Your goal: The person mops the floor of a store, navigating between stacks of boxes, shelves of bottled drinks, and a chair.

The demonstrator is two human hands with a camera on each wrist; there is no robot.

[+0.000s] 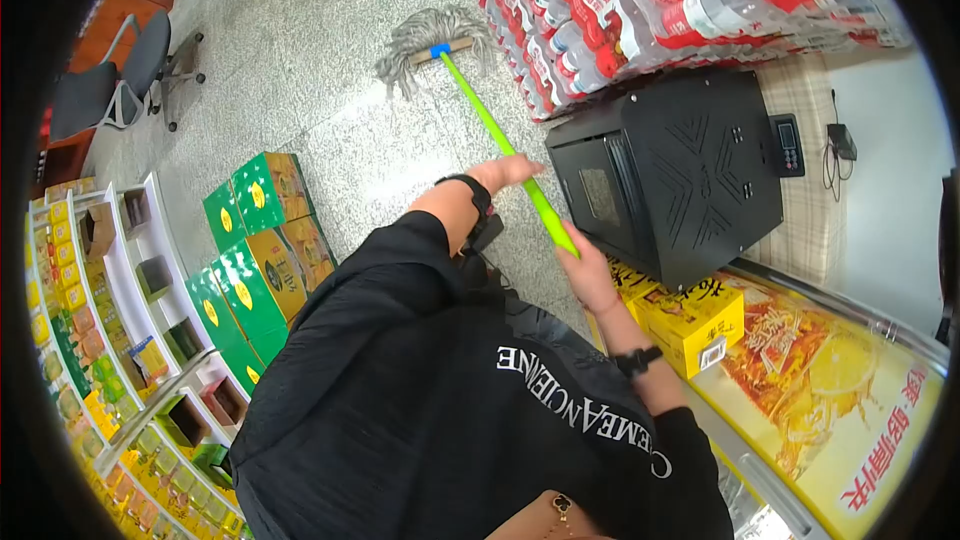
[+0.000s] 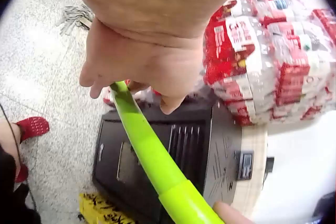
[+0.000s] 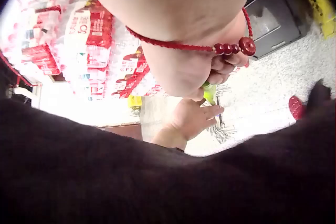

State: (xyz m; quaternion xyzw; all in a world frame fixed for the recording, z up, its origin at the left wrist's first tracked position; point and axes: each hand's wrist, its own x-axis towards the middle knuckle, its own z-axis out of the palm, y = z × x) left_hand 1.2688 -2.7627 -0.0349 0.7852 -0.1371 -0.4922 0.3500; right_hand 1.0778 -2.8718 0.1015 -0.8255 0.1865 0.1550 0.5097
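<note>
A mop with a bright green handle point(image 1: 488, 122) slants away across the head view. Its grey string head point(image 1: 437, 28), fixed by a blue clip, lies spread on the speckled floor. Partway down the handle, my left hand point(image 1: 505, 172) grips it; the left wrist view shows that hand point(image 2: 142, 61) from behind, its fingers partly hidden. Nearer to me, my right hand point(image 1: 585, 270) holds the handle's upper end. In the right wrist view the right hand's fingers point(image 3: 223, 68) curl round the green handle, below a red beaded bracelet point(image 3: 228, 49).
Stacked packs of bottled water point(image 1: 590, 10) stand at the back right, beside a black machine point(image 1: 690, 170). Close on my right is a yellow box point(image 1: 690, 325) on a freezer point(image 1: 810, 390). Green cartons point(image 1: 245, 290), shelves point(image 1: 150, 270) and an office chair point(image 1: 140, 60) stand left.
</note>
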